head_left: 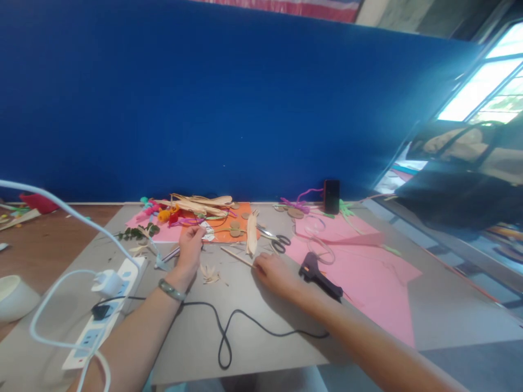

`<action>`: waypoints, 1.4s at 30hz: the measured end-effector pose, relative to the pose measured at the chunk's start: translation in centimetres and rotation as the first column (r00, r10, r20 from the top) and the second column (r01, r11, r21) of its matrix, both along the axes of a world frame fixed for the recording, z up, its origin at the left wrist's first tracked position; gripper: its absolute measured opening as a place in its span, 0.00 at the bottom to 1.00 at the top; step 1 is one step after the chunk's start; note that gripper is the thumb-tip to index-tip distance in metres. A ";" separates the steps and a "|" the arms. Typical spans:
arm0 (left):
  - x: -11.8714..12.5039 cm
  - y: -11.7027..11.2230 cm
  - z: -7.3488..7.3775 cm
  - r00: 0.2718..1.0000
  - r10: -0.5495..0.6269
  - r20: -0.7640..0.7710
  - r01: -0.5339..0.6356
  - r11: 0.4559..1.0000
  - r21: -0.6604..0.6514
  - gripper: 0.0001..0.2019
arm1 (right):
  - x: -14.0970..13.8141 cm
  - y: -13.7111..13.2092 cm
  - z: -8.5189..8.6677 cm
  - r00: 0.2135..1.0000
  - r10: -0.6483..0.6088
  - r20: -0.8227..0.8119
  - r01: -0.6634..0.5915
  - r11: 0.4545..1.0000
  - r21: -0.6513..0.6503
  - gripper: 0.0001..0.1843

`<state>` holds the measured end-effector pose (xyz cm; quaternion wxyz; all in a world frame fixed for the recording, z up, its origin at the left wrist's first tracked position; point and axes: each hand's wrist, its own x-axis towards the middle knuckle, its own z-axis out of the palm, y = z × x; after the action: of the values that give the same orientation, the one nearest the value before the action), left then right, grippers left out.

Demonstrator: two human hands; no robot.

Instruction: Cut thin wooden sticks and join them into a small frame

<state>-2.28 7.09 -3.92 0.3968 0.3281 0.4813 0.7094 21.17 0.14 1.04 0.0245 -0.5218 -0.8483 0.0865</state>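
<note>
My left hand (190,246), with a green bangle on the wrist, reaches over the grey table (253,321) to the edge of an orange sheet (220,226); its fingers are curled, pinching something small I cannot make out. My right hand (273,270) rests knuckles-up on the table with its fingers closed on the near end of a thin wooden stick (237,256). A small dried-leaf flower (210,274) lies between the hands. A pale husk strip (251,234) lies just beyond the stick.
A black glue gun (318,275) lies on pink paper (368,277), its cord (245,324) looping across the table. Scissors (275,239), a power strip (104,307), a phone (332,196), pipe cleaners and husks (196,206) lie around. A blue wall (224,109) stands behind.
</note>
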 end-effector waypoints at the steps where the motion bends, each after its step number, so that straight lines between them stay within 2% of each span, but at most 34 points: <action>1: 0.0 0.0 0.0 1.000 -0.001 0.001 0.001 1.000 0.002 0.09 | 0.2 0.1 -0.1 1.000 -0.001 -0.020 0.001 1.000 0.013 0.09; 8: 0.0 0.0 0.1 1.000 0.007 0.003 -0.007 1.000 0.008 0.08 | 3.1 -0.6 -0.6 0.980 0.159 -0.117 -0.159 0.987 0.015 0.07; 12: 0.0 0.1 -0.1 1.000 -0.001 0.008 0.001 1.000 0.007 0.08 | 5.4 -1.0 -0.6 0.990 0.127 -0.067 -0.128 0.992 -0.001 0.08; 15: 0.1 0.0 -0.2 1.000 -0.010 0.008 0.010 1.000 0.008 0.07 | 6.0 -0.7 -0.8 0.996 0.089 -0.033 -0.089 0.996 -0.012 0.08; 22: 0.2 -0.2 -0.2 1.000 -0.016 -0.009 0.016 1.000 -0.003 0.08 | 4.5 1.1 -0.4 1.000 0.013 0.016 -0.014 0.999 0.033 0.11; 27: 0.3 -0.2 -0.2 1.000 -0.014 -0.013 0.014 1.000 -0.009 0.08 | 4.3 0.3 -0.3 0.998 0.069 0.004 -0.069 0.997 0.031 0.09; 30: 0.3 -0.3 0.0 1.000 -0.011 -0.017 0.010 1.000 -0.017 0.08 | 4.0 0.0 -0.4 0.998 0.053 0.020 -0.054 0.998 0.022 0.10; 33: 0.4 -0.5 0.2 1.000 -0.007 -0.019 0.006 1.000 -0.022 0.08 | 3.0 0.2 -0.4 1.000 0.026 0.005 -0.026 0.999 0.034 0.10; 36: 0.5 -0.7 0.4 1.000 -0.013 -0.016 0.013 1.000 -0.028 0.08 | 1.5 0.4 -0.4 0.999 0.049 -0.018 -0.048 0.998 0.032 0.10; 39: 0.5 -0.9 0.6 1.000 -0.029 -0.010 0.029 0.999 -0.034 0.08 | 0.3 0.4 -0.8 0.998 0.041 -0.044 -0.039 0.998 0.052 0.10; 42: 0.5 -1.0 0.7 0.999 -0.052 0.003 0.052 0.998 -0.037 0.08 | 0.8 0.4 -2.0 0.989 0.025 -0.145 -0.002 0.988 0.153 0.13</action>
<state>-1.78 6.11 -3.25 0.4215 0.3322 0.4852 0.6904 21.92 0.57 -0.94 0.1260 -0.5049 -0.8518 0.0599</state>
